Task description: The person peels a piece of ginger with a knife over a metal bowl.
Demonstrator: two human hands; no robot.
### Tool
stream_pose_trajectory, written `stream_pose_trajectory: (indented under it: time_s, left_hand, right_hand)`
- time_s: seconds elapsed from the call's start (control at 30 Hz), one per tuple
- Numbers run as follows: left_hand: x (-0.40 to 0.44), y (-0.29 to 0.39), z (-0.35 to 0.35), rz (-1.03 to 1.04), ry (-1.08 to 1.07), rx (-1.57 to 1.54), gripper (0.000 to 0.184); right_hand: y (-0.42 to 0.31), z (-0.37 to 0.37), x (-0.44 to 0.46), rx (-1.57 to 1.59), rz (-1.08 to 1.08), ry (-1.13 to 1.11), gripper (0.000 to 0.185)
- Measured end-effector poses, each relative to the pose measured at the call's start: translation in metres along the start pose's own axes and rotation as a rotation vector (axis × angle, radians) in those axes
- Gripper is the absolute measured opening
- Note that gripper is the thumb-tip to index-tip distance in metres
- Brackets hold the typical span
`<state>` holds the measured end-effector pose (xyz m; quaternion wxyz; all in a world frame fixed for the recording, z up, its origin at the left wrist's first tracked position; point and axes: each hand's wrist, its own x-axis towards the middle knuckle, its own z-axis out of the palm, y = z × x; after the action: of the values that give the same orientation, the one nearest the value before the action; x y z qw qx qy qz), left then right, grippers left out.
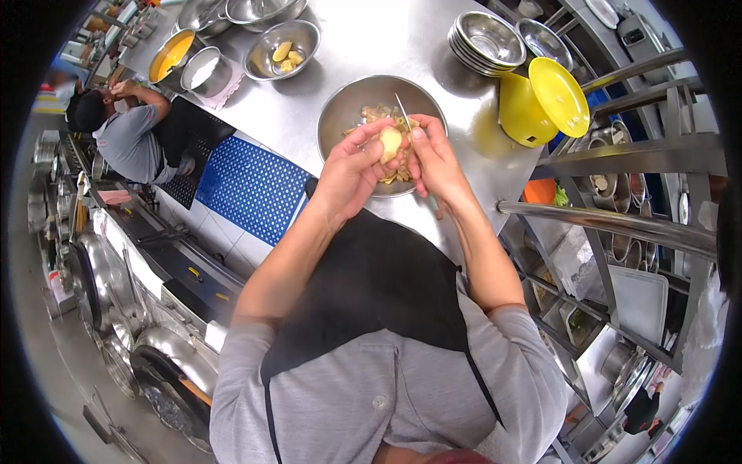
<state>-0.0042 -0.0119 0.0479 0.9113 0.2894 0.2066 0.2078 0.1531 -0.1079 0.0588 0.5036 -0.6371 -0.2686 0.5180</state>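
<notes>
My left hand is closed round a pale yellow, peeled piece of ginger. In my right hand is a small knife, its narrow blade pointing up and away from me beside the ginger. Both hands are close together over a wide steel bowl. Brown peelings and scraps lie inside it, partly hidden by my hands. Farther back to the left, a smaller steel bowl holds a few peeled ginger pieces.
Stacked steel bowls and a yellow container with its lid tilted stand at the right. Pots of orange liquid and white contents are at the left. A metal rack borders the right. Another person is at the left.
</notes>
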Motion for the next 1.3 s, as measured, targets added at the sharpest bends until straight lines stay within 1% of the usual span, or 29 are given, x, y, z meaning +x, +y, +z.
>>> stream_pose_trajectory:
  time_s: [0.03, 0.1, 0.13, 0.2, 0.27, 0.33, 0.37, 0.47, 0.67, 0.77, 1.0, 1.07, 1.17, 1.27, 1.3]
  left_hand:
    - [0.002, 0.002, -0.002, 0.002, 0.010, -0.046, 0.043]
    - [0.008, 0.002, -0.007, 0.002, 0.029, -0.142, 0.043]
    - [0.008, 0.000, -0.007, 0.033, 0.063, -0.127, 0.042]
    - [0.010, -0.003, -0.005, 0.093, 0.131, -0.093, 0.042]
    - [0.012, -0.005, -0.003, 0.113, 0.165, -0.110, 0.039]
    - [0.014, -0.006, 0.000, 0.128, 0.191, -0.109, 0.037]
    - [0.012, -0.005, 0.002, 0.132, 0.204, -0.098, 0.037]
    - [0.011, -0.006, 0.004, 0.144, 0.216, -0.088, 0.037]
    - [0.010, -0.007, 0.008, 0.172, 0.250, -0.097, 0.031]
    - [0.009, -0.005, 0.010, 0.185, 0.238, -0.092, 0.028]
    - [0.006, -0.004, 0.007, 0.152, 0.208, -0.043, 0.026]
    - [0.004, -0.004, 0.012, 0.170, 0.209, -0.062, 0.026]
    - [0.006, -0.001, 0.009, 0.211, 0.194, -0.036, 0.028]
    - [0.008, -0.002, 0.008, 0.227, 0.184, 0.005, 0.029]
    - [0.007, -0.002, 0.007, 0.226, 0.186, 0.020, 0.030]
  right_hand:
    - [-0.005, 0.003, -0.005, 0.029, -0.011, 0.019, 0.046]
    - [-0.009, 0.011, -0.018, -0.070, -0.080, 0.100, 0.050]
    - [-0.009, 0.014, -0.021, -0.118, -0.115, 0.141, 0.052]
    - [0.006, 0.018, -0.021, -0.361, -0.281, 0.128, 0.055]
    - [0.015, 0.021, -0.026, -0.495, -0.388, 0.133, 0.057]
    - [0.004, 0.028, -0.036, -0.525, -0.445, 0.149, 0.057]
    - [0.002, 0.027, -0.038, -0.563, -0.389, 0.134, 0.057]
    - [0.007, 0.028, -0.034, -0.543, -0.499, 0.176, 0.058]
    - [0.008, 0.029, -0.034, -0.572, -0.522, 0.185, 0.057]
    - [0.003, 0.032, -0.036, -0.599, -0.475, 0.202, 0.053]
    - [0.003, 0.029, -0.024, -0.473, -0.453, 0.205, 0.043]
    - [0.003, 0.025, -0.020, -0.419, -0.430, 0.203, 0.041]
    - [0.002, 0.029, -0.025, -0.481, -0.531, 0.193, 0.038]
    - [-0.006, 0.027, -0.030, -0.489, -0.393, 0.152, 0.038]
    - [-0.005, 0.027, -0.030, -0.462, -0.400, 0.145, 0.037]
